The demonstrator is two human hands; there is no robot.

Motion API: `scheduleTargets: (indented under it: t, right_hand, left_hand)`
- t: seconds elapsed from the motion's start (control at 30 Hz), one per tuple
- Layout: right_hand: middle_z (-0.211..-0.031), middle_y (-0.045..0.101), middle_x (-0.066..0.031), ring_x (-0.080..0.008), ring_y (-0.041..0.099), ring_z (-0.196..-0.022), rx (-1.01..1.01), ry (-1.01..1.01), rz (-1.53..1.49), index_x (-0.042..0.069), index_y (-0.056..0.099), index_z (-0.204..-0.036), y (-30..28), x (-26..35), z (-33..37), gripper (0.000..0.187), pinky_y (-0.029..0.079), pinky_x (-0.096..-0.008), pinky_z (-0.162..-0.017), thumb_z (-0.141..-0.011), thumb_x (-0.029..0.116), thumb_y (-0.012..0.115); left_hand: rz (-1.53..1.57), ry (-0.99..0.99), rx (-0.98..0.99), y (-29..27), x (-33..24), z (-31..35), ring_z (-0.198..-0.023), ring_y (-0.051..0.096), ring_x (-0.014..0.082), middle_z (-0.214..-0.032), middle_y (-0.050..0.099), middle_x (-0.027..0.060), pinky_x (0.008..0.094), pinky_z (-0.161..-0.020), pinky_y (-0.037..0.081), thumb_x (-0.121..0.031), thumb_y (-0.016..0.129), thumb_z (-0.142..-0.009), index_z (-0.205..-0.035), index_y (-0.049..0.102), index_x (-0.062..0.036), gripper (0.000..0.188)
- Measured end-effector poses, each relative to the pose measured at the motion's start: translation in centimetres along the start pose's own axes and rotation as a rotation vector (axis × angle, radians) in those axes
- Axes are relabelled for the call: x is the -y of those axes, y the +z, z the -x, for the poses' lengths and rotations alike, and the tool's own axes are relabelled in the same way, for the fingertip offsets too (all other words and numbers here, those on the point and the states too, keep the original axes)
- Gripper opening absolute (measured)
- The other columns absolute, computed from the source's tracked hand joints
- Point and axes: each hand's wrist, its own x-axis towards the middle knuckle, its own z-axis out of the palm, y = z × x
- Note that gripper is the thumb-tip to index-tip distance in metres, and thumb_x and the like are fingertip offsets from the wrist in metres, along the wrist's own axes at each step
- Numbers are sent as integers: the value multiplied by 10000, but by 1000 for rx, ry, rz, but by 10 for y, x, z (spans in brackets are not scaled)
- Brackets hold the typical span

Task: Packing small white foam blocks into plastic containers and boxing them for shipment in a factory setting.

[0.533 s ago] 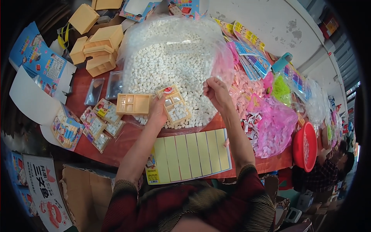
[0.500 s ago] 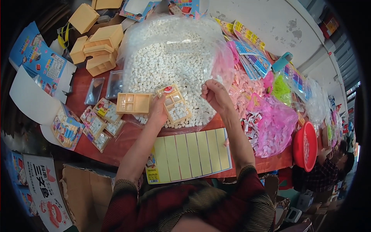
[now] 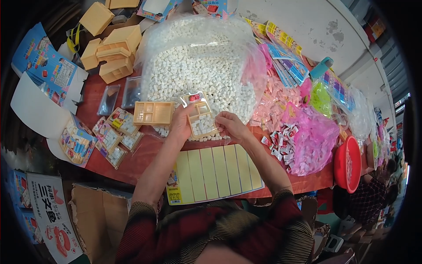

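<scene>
My left hand [image 3: 179,124] is closed on the left side of a beige compartment tray [image 3: 211,115], holding it tilted over the pile. Small white blocks [image 3: 203,125] fill its lower compartment, and a red-and-white packet [image 3: 194,97] lies at its top; shiny clear plastic shows there. At the tray's lower right edge are the pinched fingers of my right hand [image 3: 232,125]; what is between them is hidden. Beneath and beyond spreads a heap of white blocks [image 3: 189,75] in a clear plastic bag [image 3: 154,33]. An unfilled beige tray [image 3: 153,113] sits just left of my left hand.
Filled trays [image 3: 108,135] and clear lids [image 3: 107,99] lie left, below stacked beige trays [image 3: 125,37]. A yellow striped card [image 3: 215,174] lies in front. Rightward are pink pieces [image 3: 269,105], small packets [image 3: 283,145], a pink bag [image 3: 314,147] and a red basin [image 3: 347,165].
My right hand has come down and left from above the white blocks to the tray's right edge. The tray in my left hand has turned more upright and shifted slightly right.
</scene>
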Motion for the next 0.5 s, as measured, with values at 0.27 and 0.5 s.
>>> scheduleTargets:
  t: [0.27, 0.5]
  right_hand:
    - [-759, 529, -18, -70, 485, -601, -22, -332, 390, 24, 485, -875, 14, 3, 11, 161, 410, -191, -504, -798, 165, 487]
    - [-778, 541, -25, -90, 510, -611, 143, -10, -114, 5, 488, -886, 37, -1, -2, 221, 433, -209, -536, -783, 197, 525]
  left_hand:
    - [-139, 103, -48, 7, -4, 20, -825, 547, 217, -956, 524, 114, 351, -728, 469, 12, 469, -753, -1022, 434, -2, 271]
    - [-287, 1, 17, 7, -26, 44, -864, 537, 183, -961, 534, 94, 314, -755, 446, -33, 515, -734, -1050, 443, -7, 325]
